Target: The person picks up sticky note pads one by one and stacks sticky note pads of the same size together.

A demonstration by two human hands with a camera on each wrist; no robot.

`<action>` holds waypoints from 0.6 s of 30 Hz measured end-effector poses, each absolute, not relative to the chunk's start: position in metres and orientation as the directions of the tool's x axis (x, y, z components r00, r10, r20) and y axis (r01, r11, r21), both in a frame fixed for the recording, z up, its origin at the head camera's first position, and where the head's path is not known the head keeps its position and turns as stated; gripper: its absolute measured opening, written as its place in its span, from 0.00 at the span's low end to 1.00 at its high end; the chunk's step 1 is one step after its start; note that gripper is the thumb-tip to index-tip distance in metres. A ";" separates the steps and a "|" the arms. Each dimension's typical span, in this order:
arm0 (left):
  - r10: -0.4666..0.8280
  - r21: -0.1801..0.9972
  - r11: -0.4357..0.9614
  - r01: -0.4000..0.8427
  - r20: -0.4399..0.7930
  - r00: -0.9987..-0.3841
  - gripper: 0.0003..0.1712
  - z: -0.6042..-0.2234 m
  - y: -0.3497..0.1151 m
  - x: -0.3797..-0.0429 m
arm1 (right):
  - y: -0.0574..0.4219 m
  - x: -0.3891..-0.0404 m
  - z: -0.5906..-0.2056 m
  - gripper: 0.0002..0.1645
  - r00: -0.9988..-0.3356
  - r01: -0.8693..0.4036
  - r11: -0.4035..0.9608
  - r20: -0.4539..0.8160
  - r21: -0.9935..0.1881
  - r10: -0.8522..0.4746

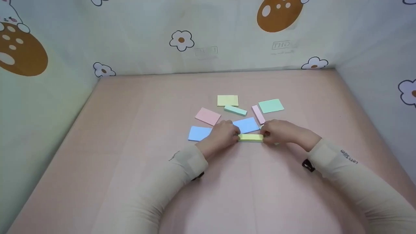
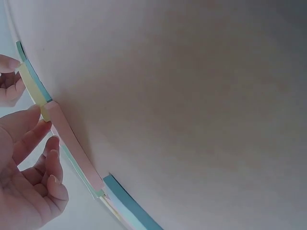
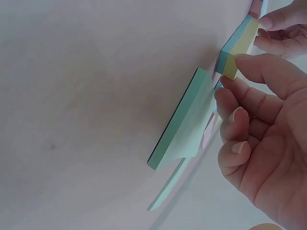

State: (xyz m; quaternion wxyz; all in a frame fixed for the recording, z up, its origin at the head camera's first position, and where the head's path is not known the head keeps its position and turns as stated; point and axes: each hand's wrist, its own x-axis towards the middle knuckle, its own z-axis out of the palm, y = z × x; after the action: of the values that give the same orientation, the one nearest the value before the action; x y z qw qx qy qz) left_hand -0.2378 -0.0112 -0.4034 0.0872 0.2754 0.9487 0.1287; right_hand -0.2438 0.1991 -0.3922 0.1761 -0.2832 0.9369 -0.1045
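Both hands hold a small yellow sticky-note pad (image 1: 251, 137) between them, low over the pink tabletop. My left hand (image 1: 224, 134) pinches its left end with thumb and index finger, the other fingers loosely bent. At the right end, my right hand (image 1: 282, 131) pinches it the same way. A blue-green layer (image 3: 223, 61) shows along the yellow pad's underside in the right wrist view. Just behind lies a blue pad (image 1: 246, 125). Another blue pad (image 1: 199, 133) is partly covered by the left hand.
Around the hands lie a pink pad (image 1: 208, 116), a larger yellow pad (image 1: 227, 100), a narrow mint pad (image 1: 235, 110), a narrow pink pad (image 1: 258, 114) and a mint pad (image 1: 271, 106). Patterned cloth walls (image 1: 139, 48) enclose the table's back and sides.
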 end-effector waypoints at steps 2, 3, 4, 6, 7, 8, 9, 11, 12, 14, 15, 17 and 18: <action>0.543 0.299 0.816 0.495 -0.098 -0.834 0.14 -0.403 -0.011 -0.238 | 0.199 -0.244 -0.391 0.09 -0.776 -0.491 0.818 -0.276 -0.300 -0.567; 0.542 0.304 0.815 0.493 -0.099 -0.835 0.14 -0.403 -0.011 -0.238 | 0.199 -0.244 -0.391 0.08 -0.774 -0.492 0.817 -0.277 -0.302 -0.569; 0.543 0.307 0.814 0.493 -0.098 -0.834 0.14 -0.403 -0.010 -0.237 | 0.200 -0.245 -0.391 0.08 -0.771 -0.496 0.812 -0.275 -0.307 -0.575; 0.548 0.304 0.810 0.501 -0.091 -0.831 0.13 -0.404 -0.011 -0.237 | 0.200 -0.245 -0.391 0.07 -0.764 -0.510 0.804 -0.269 -0.307 -0.587; 0.553 0.299 0.808 0.508 -0.085 -0.829 0.13 -0.404 -0.011 -0.237 | 0.201 -0.245 -0.391 0.07 -0.759 -0.519 0.797 -0.262 -0.309 -0.596; 0.557 0.292 0.806 0.515 -0.081 -0.827 0.13 -0.404 -0.011 -0.237 | 0.201 -0.245 -0.391 0.06 -0.753 -0.530 0.788 -0.253 -0.313 -0.607; 0.561 0.289 0.804 0.520 -0.077 -0.825 0.13 -0.403 -0.011 -0.237 | 0.201 -0.245 -0.391 0.06 -0.748 -0.541 0.780 -0.243 -0.316 -0.618; 0.568 0.277 0.801 0.531 -0.073 -0.820 0.13 -0.403 -0.012 -0.237 | 0.202 -0.245 -0.391 0.05 -0.742 -0.556 0.769 -0.229 -0.316 -0.630; 0.570 0.274 0.800 0.533 -0.073 -0.818 0.13 -0.402 -0.012 -0.237 | 0.202 -0.245 -0.391 0.05 -0.739 -0.561 0.764 -0.224 -0.318 -0.636; 0.571 0.281 0.799 0.531 -0.080 -0.817 0.13 -0.402 -0.012 -0.237 | 0.202 -0.246 -0.391 0.05 -0.736 -0.563 0.761 -0.223 -0.323 -0.639; 0.572 0.281 0.799 0.532 -0.080 -0.817 0.13 -0.402 -0.013 -0.237 | 0.202 -0.246 -0.391 0.05 -0.735 -0.564 0.760 -0.224 -0.322 -0.640; 0.572 0.284 0.799 0.531 -0.085 -0.816 0.13 -0.402 -0.013 -0.237 | 0.202 -0.246 -0.392 0.05 -0.734 -0.561 0.763 -0.233 -0.322 -0.638; 0.571 0.288 0.799 0.529 -0.086 -0.816 0.13 -0.402 -0.013 -0.236 | 0.202 -0.246 -0.392 0.05 -0.733 -0.560 0.764 -0.237 -0.321 -0.637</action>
State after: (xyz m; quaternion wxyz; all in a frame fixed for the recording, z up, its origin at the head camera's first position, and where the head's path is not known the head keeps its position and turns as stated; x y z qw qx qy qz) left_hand -0.2364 -0.0132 -0.4020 0.0846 0.2911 0.9445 0.1263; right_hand -0.2458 0.2019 -0.3922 0.1682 -0.3241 0.9239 -0.1145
